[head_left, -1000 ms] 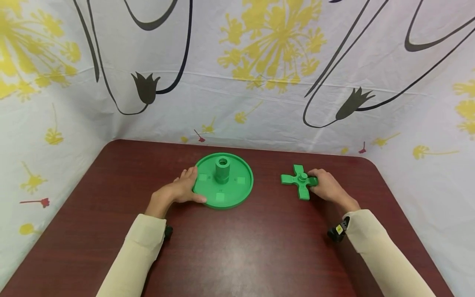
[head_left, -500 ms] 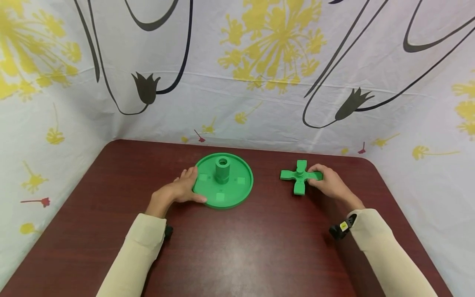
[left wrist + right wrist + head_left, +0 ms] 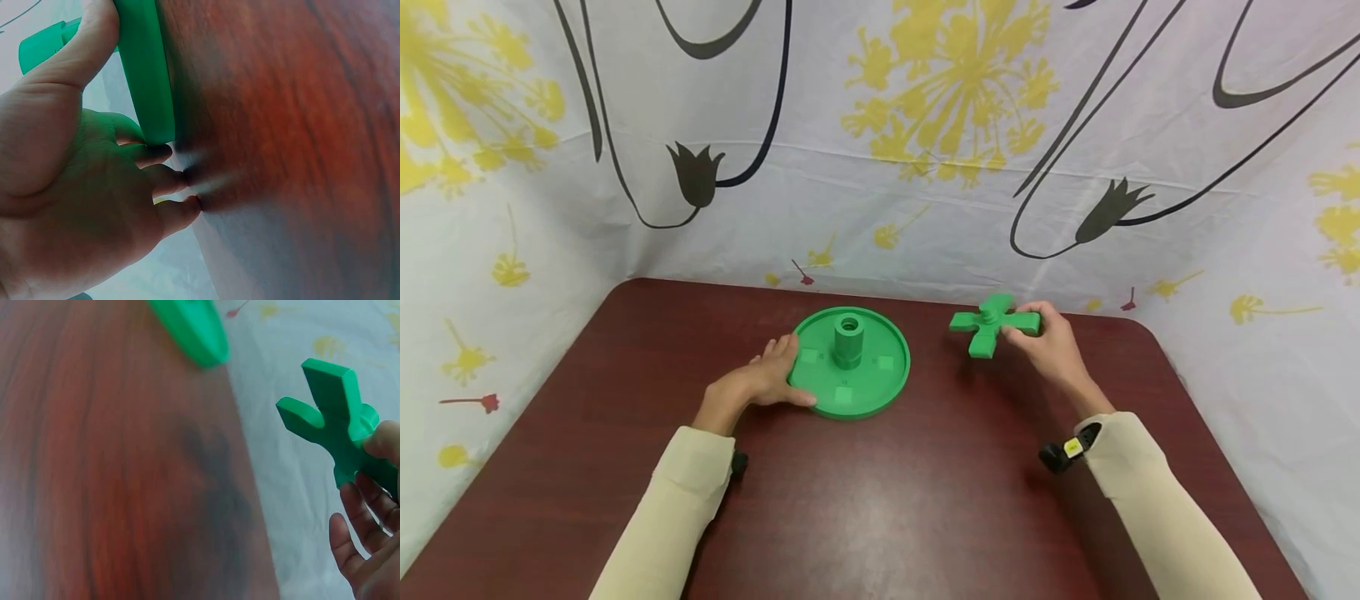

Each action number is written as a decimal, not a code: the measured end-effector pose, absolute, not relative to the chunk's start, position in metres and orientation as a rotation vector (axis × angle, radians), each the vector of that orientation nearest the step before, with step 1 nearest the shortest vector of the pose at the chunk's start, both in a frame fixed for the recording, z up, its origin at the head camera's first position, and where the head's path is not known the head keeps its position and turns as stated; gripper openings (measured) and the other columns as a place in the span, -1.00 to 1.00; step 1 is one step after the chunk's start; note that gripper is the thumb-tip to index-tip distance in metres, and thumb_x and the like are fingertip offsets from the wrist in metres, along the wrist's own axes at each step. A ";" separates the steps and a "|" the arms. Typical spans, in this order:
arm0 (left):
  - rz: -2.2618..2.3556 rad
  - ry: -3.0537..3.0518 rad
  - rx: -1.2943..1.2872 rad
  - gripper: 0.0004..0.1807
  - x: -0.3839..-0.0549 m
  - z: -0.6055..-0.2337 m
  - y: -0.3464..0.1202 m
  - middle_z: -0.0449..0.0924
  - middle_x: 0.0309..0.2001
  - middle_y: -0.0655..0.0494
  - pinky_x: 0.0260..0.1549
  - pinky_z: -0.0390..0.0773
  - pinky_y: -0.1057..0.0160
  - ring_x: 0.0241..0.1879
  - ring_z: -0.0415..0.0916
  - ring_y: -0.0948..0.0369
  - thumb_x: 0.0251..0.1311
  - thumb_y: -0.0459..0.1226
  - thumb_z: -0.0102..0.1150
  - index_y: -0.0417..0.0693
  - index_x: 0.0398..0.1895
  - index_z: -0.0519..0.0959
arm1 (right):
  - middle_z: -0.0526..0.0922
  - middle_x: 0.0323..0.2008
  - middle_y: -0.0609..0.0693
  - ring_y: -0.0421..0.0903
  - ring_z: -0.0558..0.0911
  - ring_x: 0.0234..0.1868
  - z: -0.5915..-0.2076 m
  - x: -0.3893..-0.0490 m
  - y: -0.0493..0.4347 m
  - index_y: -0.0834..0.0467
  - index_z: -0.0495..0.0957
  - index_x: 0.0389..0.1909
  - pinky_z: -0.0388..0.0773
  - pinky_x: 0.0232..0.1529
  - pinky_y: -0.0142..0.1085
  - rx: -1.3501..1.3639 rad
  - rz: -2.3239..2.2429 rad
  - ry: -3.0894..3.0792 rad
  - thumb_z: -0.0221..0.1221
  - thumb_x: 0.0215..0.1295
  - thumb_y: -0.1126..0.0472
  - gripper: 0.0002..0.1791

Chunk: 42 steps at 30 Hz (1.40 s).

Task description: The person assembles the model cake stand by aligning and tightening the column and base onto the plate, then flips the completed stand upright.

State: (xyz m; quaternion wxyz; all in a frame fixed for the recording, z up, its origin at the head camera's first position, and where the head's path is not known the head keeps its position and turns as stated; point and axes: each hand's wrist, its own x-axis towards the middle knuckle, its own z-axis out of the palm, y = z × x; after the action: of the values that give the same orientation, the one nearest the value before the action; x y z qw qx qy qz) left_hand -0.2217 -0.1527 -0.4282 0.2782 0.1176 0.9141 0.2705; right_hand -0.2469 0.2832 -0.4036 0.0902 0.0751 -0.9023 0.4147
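A green round base (image 3: 870,385) with a raised rim and an upright hollow post (image 3: 848,346) at its centre lies flat on the table. My left hand (image 3: 762,381) rests against its left edge, thumb along the front rim and other fingers farther back; in the left wrist view, fingertips (image 3: 190,203) reach down to the tabletop. Raised over the table to the right is a green cross-shaped piece (image 3: 990,319) with a round knob on top. My right hand (image 3: 1051,344) pinches one of its arms between thumb and fingers. In the right wrist view, the cross (image 3: 337,419) hangs tilted.
The dark red-brown table (image 3: 880,500) has rounded far corners. A white cloth (image 3: 850,233) printed with flowers hangs right behind it and along both sides. A black wrist camera (image 3: 1063,454) sits below the right hand.
My right hand has lifted the cross-shaped piece off the table and carried it back and slightly left, tilting it. My left hand and the round base have stayed in place.
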 end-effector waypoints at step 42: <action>0.742 2.451 0.334 0.24 -0.222 -0.427 -0.154 -0.54 0.57 -0.27 0.47 -0.30 -0.25 0.53 -0.56 -0.23 0.26 0.04 0.28 -0.28 0.55 -0.45 | 0.47 0.23 0.07 -0.18 0.67 -0.07 -0.387 -0.255 0.143 0.05 0.43 0.37 0.66 -0.02 -0.16 0.216 2.225 -2.388 0.23 0.39 0.16 -0.46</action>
State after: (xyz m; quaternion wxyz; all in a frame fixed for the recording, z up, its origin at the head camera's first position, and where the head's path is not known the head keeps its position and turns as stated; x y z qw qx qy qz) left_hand -0.2219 -0.1539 -0.4274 0.2761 0.1245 0.9122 0.2762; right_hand -0.2551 0.1427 -0.3865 -0.0649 0.0659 -0.7285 0.6788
